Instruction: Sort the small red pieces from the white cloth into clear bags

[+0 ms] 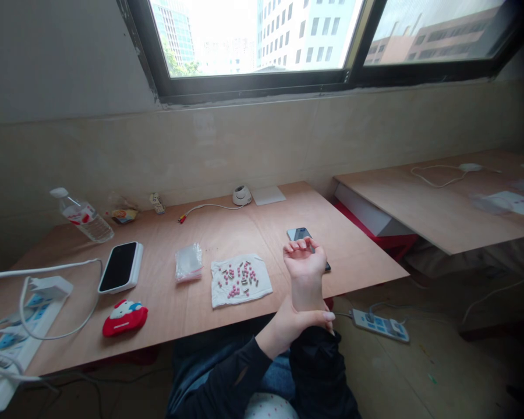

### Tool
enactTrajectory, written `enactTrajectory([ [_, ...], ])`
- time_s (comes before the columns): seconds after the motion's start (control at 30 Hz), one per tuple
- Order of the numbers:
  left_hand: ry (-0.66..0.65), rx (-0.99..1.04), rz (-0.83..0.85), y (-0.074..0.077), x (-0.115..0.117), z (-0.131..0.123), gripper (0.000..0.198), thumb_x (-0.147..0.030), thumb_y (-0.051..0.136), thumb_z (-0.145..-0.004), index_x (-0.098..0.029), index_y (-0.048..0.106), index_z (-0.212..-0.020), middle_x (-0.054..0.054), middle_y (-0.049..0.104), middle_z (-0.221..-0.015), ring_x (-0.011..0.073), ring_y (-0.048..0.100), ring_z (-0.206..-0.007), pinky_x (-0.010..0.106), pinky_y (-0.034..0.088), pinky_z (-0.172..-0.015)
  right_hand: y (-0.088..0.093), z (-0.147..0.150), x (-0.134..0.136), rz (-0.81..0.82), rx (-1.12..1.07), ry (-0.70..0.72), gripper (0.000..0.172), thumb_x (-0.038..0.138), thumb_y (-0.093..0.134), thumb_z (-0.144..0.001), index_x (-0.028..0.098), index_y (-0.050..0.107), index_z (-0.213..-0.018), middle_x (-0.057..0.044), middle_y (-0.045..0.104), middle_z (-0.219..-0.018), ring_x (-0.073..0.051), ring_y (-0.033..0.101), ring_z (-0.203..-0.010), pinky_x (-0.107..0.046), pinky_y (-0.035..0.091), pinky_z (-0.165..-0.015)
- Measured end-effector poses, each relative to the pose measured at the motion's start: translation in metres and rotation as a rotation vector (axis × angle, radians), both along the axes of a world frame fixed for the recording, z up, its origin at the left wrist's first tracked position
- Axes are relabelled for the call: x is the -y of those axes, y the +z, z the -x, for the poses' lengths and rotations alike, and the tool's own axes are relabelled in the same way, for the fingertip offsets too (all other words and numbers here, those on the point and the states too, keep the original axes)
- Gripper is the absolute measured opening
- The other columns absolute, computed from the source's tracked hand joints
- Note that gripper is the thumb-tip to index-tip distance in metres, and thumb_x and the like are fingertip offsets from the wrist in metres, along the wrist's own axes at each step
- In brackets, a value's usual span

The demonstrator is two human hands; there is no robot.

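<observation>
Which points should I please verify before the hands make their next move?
1. Right hand free of things: ok, the palm faces up with nothing visible in it.
2. Left hand free: not ok, it clasps the right wrist.
3. Pink beads on the white cloth: ok, they lie scattered on it.
4. Phone in full view: not ok, the right hand partly covers it.
5. Plastic packet sealed: cannot tell.
</observation>
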State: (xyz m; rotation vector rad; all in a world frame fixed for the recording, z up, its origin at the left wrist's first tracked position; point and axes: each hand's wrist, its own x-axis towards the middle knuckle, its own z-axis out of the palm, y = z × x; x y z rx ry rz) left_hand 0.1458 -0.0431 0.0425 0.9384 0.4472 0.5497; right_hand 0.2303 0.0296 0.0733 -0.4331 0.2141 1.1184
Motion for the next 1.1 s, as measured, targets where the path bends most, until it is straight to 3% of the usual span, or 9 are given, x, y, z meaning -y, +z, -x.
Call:
enactTrajectory([
  [0.4,-0.014,-0.008,0.003,-0.001,0.001,-0.001,0.006,-0.020,0.067,-0.069,-0.016,0.064,-0.067,0.000,0.066,-0.063,0.0141,0.058,-0.060,0.030,0.043,-0.067,0.000,0.000,0.001,-0.112,0.026,0.003,0.022,0.019,0.043,-0.068,0.020,0.024,-0.058,0.009,0.031,-0.042,-0.008,0.031,-0.037,-0.022,0.028,-0.042],
  [0.67,0.025,-0.015,0.046,-0.004,0.001,-0.004,0.022,-0.028,0.075,-0.060,-0.011,0.062,-0.066,0.005,0.064,-0.061,0.0155,0.057,-0.056,0.031,0.044,-0.063,0.000,0.001,0.003,-0.198,0.012,0.005,0.036,0.020,0.041,-0.075,0.020,0.011,-0.054,0.009,0.015,-0.039,-0.008,0.021,-0.035,-0.022,0.024,-0.039],
  [0.87,0.025,-0.032,0.061,-0.004,0.001,-0.003,0.025,-0.029,0.077,-0.057,-0.011,0.063,-0.069,0.006,0.063,-0.062,0.0161,0.058,-0.056,0.031,0.046,-0.062,0.004,0.003,0.005,-0.213,0.033,-0.013,0.039,0.020,0.039,-0.078,0.021,0.010,-0.053,0.010,0.008,-0.039,-0.009,0.010,-0.034,-0.023,0.021,-0.036],
  [1.1,0.031,-0.014,0.057,-0.002,0.002,-0.002,0.023,-0.026,0.077,-0.057,-0.011,0.064,-0.068,0.004,0.063,-0.060,0.0148,0.058,-0.055,0.030,0.045,-0.063,0.009,0.005,0.008,-0.258,0.047,-0.012,0.042,0.021,0.040,-0.079,0.021,0.010,-0.050,0.010,0.008,-0.037,-0.008,0.008,-0.034,-0.023,0.023,-0.036],
])
